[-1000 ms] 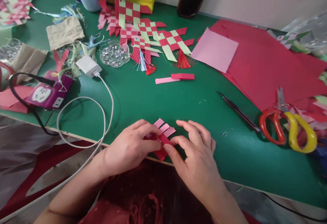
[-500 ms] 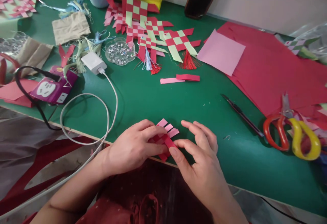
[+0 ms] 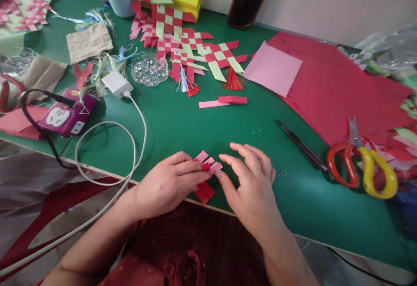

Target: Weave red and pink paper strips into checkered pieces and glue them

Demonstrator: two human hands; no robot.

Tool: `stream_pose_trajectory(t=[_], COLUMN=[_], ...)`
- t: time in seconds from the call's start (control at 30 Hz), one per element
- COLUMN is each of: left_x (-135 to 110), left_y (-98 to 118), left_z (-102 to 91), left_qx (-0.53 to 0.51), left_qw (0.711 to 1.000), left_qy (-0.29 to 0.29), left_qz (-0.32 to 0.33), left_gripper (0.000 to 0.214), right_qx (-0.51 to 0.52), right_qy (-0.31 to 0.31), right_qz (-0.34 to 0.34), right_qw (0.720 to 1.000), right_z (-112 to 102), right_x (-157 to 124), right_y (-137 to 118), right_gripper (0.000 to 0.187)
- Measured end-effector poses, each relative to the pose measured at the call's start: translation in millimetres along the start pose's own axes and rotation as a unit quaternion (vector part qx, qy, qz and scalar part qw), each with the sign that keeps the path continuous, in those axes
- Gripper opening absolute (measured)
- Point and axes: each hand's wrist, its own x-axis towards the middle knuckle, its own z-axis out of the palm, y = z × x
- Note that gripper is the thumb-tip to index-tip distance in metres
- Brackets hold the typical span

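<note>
Under my left hand [image 3: 172, 181] lies a small woven piece of red and pink paper strips [image 3: 204, 191], at the table's front edge. The left fingers are closed over it and hide much of the weave. Pink strip ends [image 3: 202, 156] stick out beyond the fingertips, and red ends show below the hand. My right hand [image 3: 249, 184] is just to the right, thumb and fingers apart. Its thumb tip is at the end of the nearest pink strip; whether it presses on it I cannot tell.
A pink strip [image 3: 213, 104] and a red strip [image 3: 235, 100] lie ahead. Scissors [image 3: 353, 147] and a craft knife [image 3: 301, 144] are at right, beside red paper sheets [image 3: 345, 86]. Woven paper fish [image 3: 224, 54] lie at the back. A white cable [image 3: 143, 134] and purple power strip [image 3: 70, 114] are left.
The red strip between my hands has been folded toward the left hand. My right thumb and fingers have moved from it to the pink strip ends. The view has shifted slightly.
</note>
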Motion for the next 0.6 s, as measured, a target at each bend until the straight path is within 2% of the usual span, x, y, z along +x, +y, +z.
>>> stream_pose_trajectory(t=[0.2, 0.43, 0.6], left_x=[1, 1, 0], left_y=[1, 2, 2], left_z=[-1.3, -1.7, -0.7], left_qx=[-0.009, -0.017, -0.027], left_qw=[1.000, 1.000, 0.999], left_qy=[-0.007, -0.004, -0.004], left_qz=[-0.008, -0.026, -0.037], left_gripper=[0.025, 0.024, 0.031], right_qx=[0.035, 0.098, 0.133], right_qy=[-0.020, -0.010, -0.003], right_qz=[0.015, -0.021, -0.041], right_qw=[0.999, 0.995, 0.990], right_z=[1, -6, -8], right_x=[1, -7, -12], right_y=[-7, -7, -10], right_gripper=[0.002, 0.009, 0.010])
